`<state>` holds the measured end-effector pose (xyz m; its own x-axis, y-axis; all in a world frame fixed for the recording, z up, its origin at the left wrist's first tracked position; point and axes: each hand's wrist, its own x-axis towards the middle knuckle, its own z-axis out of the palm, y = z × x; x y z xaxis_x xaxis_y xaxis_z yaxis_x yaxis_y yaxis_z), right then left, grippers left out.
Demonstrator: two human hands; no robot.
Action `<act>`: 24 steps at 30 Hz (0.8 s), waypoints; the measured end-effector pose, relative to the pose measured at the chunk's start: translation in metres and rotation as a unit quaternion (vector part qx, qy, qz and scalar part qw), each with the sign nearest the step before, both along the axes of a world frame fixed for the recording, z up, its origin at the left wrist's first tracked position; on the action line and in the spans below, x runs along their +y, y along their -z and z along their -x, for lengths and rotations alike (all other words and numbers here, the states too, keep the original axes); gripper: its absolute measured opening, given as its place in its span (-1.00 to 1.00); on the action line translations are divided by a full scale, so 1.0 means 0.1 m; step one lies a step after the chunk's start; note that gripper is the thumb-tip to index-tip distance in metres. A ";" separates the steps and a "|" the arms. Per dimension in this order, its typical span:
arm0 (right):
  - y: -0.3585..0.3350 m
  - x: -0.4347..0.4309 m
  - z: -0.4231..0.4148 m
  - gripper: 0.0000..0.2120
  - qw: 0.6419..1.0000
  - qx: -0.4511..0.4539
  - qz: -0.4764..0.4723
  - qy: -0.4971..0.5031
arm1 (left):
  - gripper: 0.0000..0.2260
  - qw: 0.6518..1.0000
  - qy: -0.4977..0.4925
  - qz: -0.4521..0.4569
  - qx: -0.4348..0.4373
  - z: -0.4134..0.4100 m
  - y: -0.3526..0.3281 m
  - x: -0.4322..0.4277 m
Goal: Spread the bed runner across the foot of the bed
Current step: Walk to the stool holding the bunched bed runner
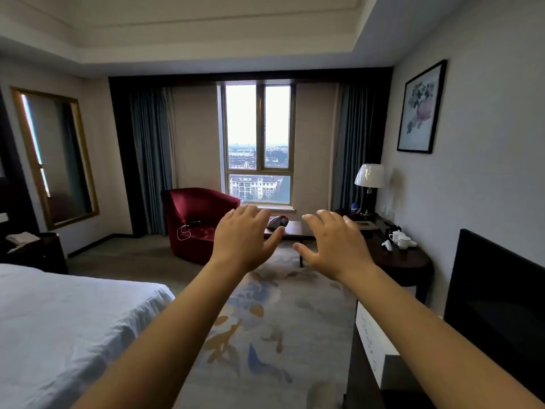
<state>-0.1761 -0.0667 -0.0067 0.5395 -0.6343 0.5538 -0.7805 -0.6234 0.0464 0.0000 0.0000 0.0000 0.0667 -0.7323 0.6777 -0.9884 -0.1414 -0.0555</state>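
Observation:
Both my arms stretch forward at chest height over the carpet. My left hand (244, 242) and my right hand (333, 246) are held palm down, fingers spread, holding nothing. The bed (59, 329) with its white cover fills the lower left; its foot corner is left of my left forearm. A folded red-and-white bundle (277, 221), possibly the bed runner, lies on a low dark table (292, 228) under the window, partly hidden behind my left hand's fingers.
A red armchair (197, 222) stands left of the low table. A dark desk (398, 255) with white cups and a lamp (370, 180) lines the right wall, with a black screen (495, 293) and a white box (374, 349) nearer. Patterned carpet (265, 335) runs between bed and desk.

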 end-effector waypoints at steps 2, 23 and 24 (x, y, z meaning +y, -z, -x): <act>0.02 -0.14 -0.04 -0.43 1.000 -0.006 0.008 -0.002 | -0.56 1.000 0.002 -0.002 -0.003 -0.04 0.01 -0.16; -0.06 -2.87 -1.77 -0.47 1.000 -0.004 0.008 0.030 | -0.57 1.000 0.013 -0.012 -0.022 -1.80 -0.02 -2.95; -0.07 -3.02 -1.83 -0.47 0.999 0.000 0.006 0.032 | -0.57 1.000 0.011 -0.013 -0.026 -1.88 -0.02 -3.11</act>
